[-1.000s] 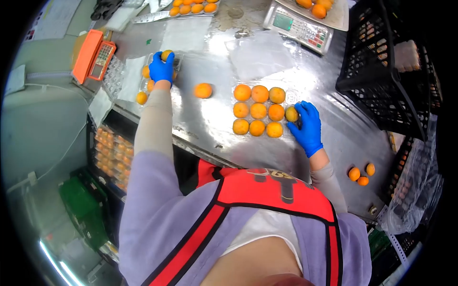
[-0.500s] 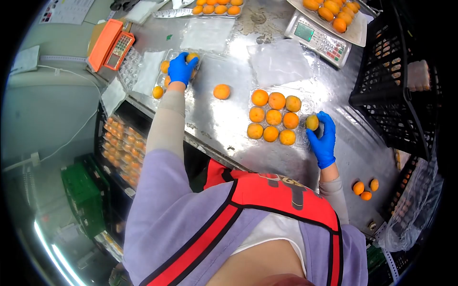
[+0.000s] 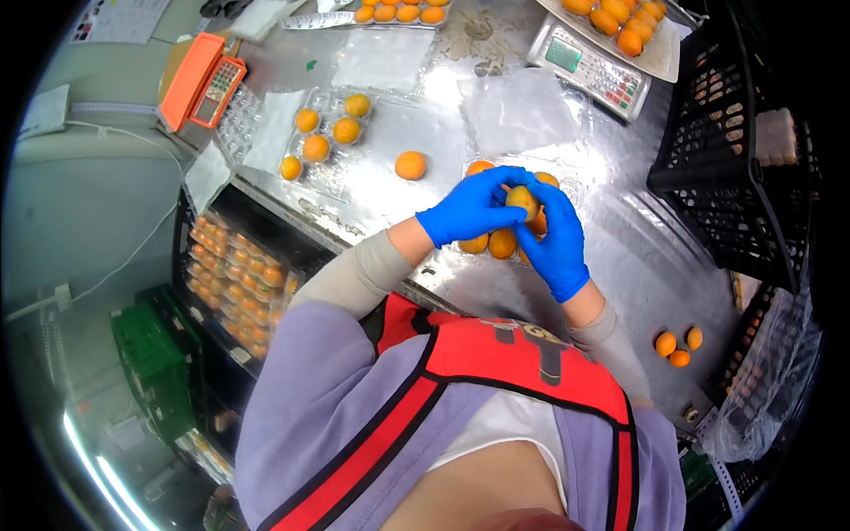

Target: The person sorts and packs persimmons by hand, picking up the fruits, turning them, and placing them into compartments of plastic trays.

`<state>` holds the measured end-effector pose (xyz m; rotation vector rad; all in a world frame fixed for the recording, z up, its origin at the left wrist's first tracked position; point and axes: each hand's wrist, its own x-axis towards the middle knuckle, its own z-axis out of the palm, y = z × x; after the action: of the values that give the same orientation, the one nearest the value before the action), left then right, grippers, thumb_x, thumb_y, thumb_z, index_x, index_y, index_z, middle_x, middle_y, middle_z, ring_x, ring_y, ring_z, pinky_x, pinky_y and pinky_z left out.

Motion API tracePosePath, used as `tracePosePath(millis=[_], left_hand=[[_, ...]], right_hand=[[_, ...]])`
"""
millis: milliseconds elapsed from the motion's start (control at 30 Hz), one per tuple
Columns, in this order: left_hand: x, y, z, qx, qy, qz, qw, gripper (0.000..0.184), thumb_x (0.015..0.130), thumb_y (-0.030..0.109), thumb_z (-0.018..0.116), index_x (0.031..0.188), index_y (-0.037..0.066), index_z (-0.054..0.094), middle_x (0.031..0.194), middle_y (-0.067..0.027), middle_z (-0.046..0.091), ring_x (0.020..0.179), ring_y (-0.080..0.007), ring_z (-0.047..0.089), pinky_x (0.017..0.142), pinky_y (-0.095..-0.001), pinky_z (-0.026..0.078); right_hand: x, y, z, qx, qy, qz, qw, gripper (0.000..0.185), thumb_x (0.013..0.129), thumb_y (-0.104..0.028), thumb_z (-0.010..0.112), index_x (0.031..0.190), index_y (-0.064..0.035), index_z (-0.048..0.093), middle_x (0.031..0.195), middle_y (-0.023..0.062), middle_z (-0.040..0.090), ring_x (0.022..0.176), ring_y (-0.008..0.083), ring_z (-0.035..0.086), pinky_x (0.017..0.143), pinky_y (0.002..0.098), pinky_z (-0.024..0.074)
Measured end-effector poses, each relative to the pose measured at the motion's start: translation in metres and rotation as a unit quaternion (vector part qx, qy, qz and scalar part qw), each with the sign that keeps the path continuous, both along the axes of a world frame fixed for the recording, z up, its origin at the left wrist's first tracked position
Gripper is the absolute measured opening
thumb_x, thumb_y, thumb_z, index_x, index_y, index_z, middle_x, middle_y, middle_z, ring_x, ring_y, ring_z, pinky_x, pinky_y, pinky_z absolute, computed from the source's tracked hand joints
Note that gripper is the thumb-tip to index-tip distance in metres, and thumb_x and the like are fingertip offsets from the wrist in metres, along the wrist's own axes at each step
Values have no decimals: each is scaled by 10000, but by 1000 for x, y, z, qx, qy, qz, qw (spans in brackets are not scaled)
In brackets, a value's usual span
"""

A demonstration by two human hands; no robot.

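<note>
Both blue-gloved hands meet above a clear plastic tray of round orange fruit (image 3: 502,243), and they cover most of it. Between them is a single yellow-green fruit (image 3: 522,203). My right hand (image 3: 558,243) grips it from the right with thumb and fingers. My left hand (image 3: 476,209) closes on it from the left, its fingers reaching over the top. A lone orange fruit (image 3: 410,165) lies on the metal table left of the hands. Farther left, a second clear tray (image 3: 329,177) holds several fruit, with some cups unfilled.
At the back right stands a scale (image 3: 589,71) with fruit on its pan. A black crate (image 3: 708,168) borders the right side. Three small fruit (image 3: 679,357) lie at the lower right. An orange scale (image 3: 195,84) is at the left, above packed trays (image 3: 235,279).
My left hand has left the left-hand tray and moved right to the fruit. My right hand has carried the yellow-green fruit left and up, over the tray, where both hands now meet.
</note>
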<state>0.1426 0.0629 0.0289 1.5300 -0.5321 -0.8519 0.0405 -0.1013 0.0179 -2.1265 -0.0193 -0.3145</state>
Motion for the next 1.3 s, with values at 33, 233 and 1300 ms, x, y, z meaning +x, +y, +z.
tracePosePath(millis=[33, 233, 1300], left_hand=[[-1, 0, -4, -19, 57, 2, 998, 523, 771, 165, 731, 1232, 63, 505, 1118, -73, 575, 838, -120, 587, 737, -252, 503], [101, 81, -13, -21, -61, 329, 942, 423, 772, 84, 715, 1155, 31, 544, 1060, -81, 584, 892, -144, 573, 787, -267, 488], [200, 212, -50, 493, -373, 270, 739, 515, 725, 277, 692, 1211, 141, 589, 1105, -177, 632, 1043, -311, 598, 903, -366, 464]], right_hand=[[1, 1, 0, -7, -5, 7, 1000, 534, 748, -138, 716, 1228, -46, 501, 1160, 148, 563, 1058, 297, 560, 899, 362, 453], [-10, -27, -4, 44, 47, -62, 996, 591, 769, -141, 703, 1302, -51, 463, 1233, 141, 532, 1123, 264, 525, 945, 356, 422], [-47, -53, -28, 115, 135, -121, 977, 540, 812, -96, 642, 1315, -57, 448, 1290, 96, 509, 1174, 212, 490, 968, 341, 394]])
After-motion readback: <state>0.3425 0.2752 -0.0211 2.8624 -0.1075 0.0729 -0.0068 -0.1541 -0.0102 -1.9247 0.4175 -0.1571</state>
